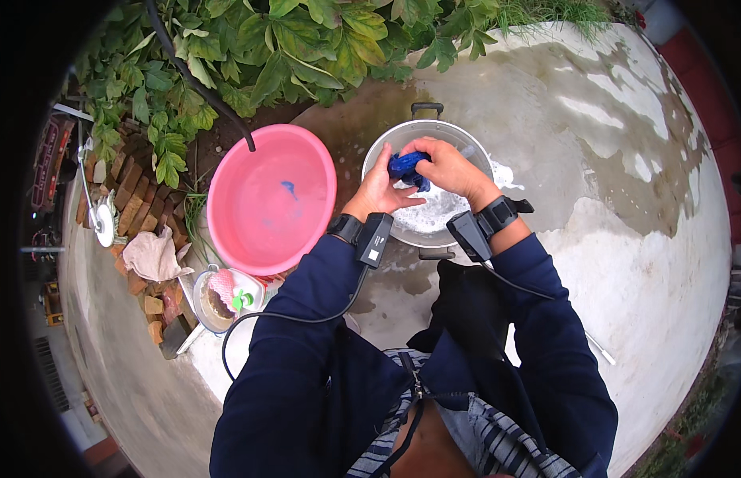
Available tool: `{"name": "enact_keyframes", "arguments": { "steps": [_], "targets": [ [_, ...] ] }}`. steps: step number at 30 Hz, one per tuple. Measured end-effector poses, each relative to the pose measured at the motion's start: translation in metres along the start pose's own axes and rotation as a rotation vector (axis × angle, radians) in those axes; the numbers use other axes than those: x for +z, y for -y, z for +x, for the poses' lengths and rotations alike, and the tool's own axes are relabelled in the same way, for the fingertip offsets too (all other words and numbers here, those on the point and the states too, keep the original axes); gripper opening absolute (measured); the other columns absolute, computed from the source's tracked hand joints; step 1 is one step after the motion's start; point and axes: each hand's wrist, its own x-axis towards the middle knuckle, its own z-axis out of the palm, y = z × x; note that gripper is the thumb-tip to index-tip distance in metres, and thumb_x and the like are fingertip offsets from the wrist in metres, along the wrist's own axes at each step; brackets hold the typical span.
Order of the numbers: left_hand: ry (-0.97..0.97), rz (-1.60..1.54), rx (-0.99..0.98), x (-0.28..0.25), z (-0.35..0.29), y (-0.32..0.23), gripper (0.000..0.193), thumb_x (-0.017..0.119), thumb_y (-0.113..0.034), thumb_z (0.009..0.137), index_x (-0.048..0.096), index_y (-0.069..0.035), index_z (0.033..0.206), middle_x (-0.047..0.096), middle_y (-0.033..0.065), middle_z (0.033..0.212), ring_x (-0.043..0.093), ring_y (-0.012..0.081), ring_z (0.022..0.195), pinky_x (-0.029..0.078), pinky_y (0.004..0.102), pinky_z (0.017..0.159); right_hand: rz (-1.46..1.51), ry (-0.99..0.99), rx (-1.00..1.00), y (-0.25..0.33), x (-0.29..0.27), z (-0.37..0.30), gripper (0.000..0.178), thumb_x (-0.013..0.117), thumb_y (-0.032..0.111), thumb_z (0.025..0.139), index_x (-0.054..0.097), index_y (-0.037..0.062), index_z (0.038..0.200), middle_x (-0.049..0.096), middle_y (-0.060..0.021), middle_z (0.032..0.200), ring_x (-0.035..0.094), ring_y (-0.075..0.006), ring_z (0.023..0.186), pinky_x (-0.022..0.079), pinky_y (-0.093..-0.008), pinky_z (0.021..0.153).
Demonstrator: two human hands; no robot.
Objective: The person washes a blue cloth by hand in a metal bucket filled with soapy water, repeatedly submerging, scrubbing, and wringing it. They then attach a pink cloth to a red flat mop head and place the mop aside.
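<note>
My right hand [451,169] is gripping the bunched blue cloth [404,165]; my left hand [377,191] is steadying it, fingers loosely spread, above the suds [434,213] in the two-handled metal pot [422,129]. Ideally I should be pressing evenly, holding low, so drips are landing inside.
</note>
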Motion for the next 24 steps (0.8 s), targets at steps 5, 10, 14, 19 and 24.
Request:
{"name": "enact_keyframes", "arguments": {
  "steps": [5, 10, 14, 19, 24],
  "targets": [
    [0.100, -0.245, 0.101, -0.018, 0.011, -0.003, 0.045, 0.055, -0.046, 0.086, 0.056, -0.005, 0.102, 0.059, 0.0111, 0.103, 0.058, 0.0256, 0.095, 0.047, 0.0418, 0.087, -0.031, -0.141, -0.027, 0.047, 0.031, -0.020, 0.024, 0.052, 0.010, 0.070, 0.062, 0.0054, 0.091, 0.054, -0.0147, 0.089, 0.053, -0.0303, 0.085, 0.045, -0.0356, 0.077],
    [0.142, -0.117, 0.135, -0.055, 0.042, 0.009, 0.032, 0.053, -0.035, 0.090, 0.058, -0.005, 0.099, 0.062, 0.0082, 0.093, 0.060, 0.0202, 0.082, 0.049, 0.0333, 0.078, -0.110, -0.246, 0.074, 0.027, 0.070, -0.025, 0.021, 0.058, 0.021, 0.078, 0.056, 0.0035, 0.089, 0.054, -0.0155, 0.091, 0.051, -0.0290, 0.093, 0.041, -0.0365, 0.081],
    [-0.013, -0.119, 0.322, -0.012, 0.051, 0.018, 0.036, 0.053, -0.039, 0.090, 0.054, -0.005, 0.103, 0.059, 0.0087, 0.096, 0.059, 0.0202, 0.086, 0.050, 0.0327, 0.077, -0.107, -0.702, 0.099, -0.017, 0.077, -0.006, 0.025, 0.063, 0.025, 0.076, 0.053, 0.0036, 0.086, 0.055, -0.0186, 0.087, 0.053, -0.0347, 0.084, 0.043, -0.0392, 0.074],
    [-0.017, 0.048, 0.358, 0.016, 0.061, 0.052, 0.052, 0.053, -0.049, 0.087, 0.049, -0.004, 0.113, 0.056, 0.0111, 0.110, 0.058, 0.0252, 0.096, 0.048, 0.0400, 0.084, 0.373, -0.968, 0.324, -0.085, 0.042, 0.008, 0.028, 0.060, 0.026, 0.081, 0.056, 0.0009, 0.093, 0.062, -0.0156, 0.087, 0.059, -0.0268, 0.080, 0.046, -0.0349, 0.071],
    [0.065, -0.064, 0.338, -0.013, 0.052, 0.025, 0.050, 0.050, -0.051, 0.088, 0.049, -0.011, 0.117, 0.056, 0.0089, 0.106, 0.057, 0.0228, 0.096, 0.047, 0.0386, 0.082, 0.366, -0.825, 0.344, -0.030, 0.077, 0.000, 0.038, 0.061, 0.034, 0.081, 0.059, 0.0013, 0.101, 0.064, -0.0162, 0.089, 0.061, -0.0270, 0.081, 0.048, -0.0347, 0.073]
  ]
}}
